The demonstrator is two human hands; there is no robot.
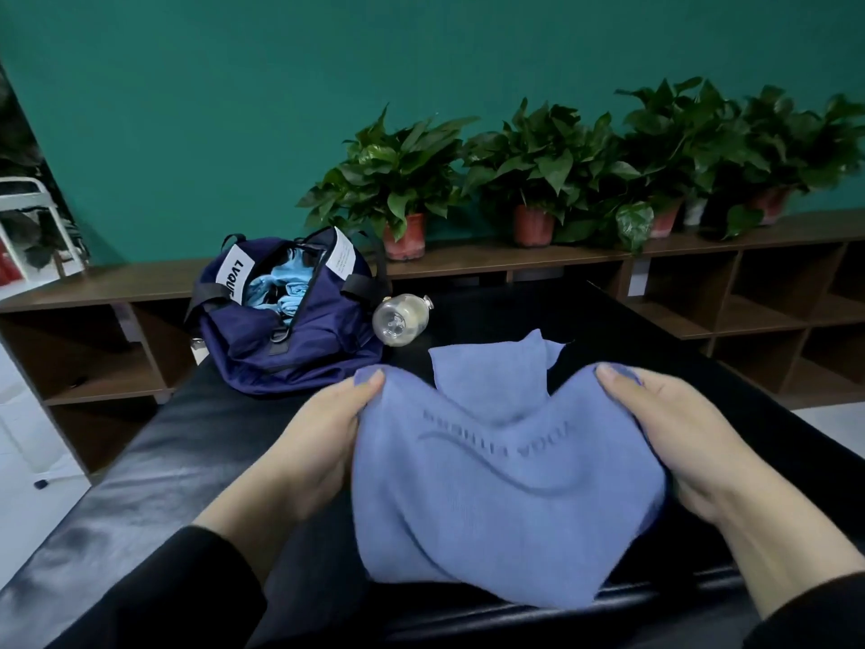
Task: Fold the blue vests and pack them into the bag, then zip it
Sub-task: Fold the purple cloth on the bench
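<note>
matt knit cloth vest (505, 498), glossy blk padded table (154, 484), clear plastic bottle (400, 317).

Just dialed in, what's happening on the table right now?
A person holds a blue vest over the black table, left hand and right hand each gripping a side, mid-fold. The navy bag sits open at the back left with light blue clothing already inside, unzipped. A clear bottle lies beside it.

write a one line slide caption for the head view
Both hands, left and right, grip a blue knit vest on the black padded table, near the open navy bag.
</note>
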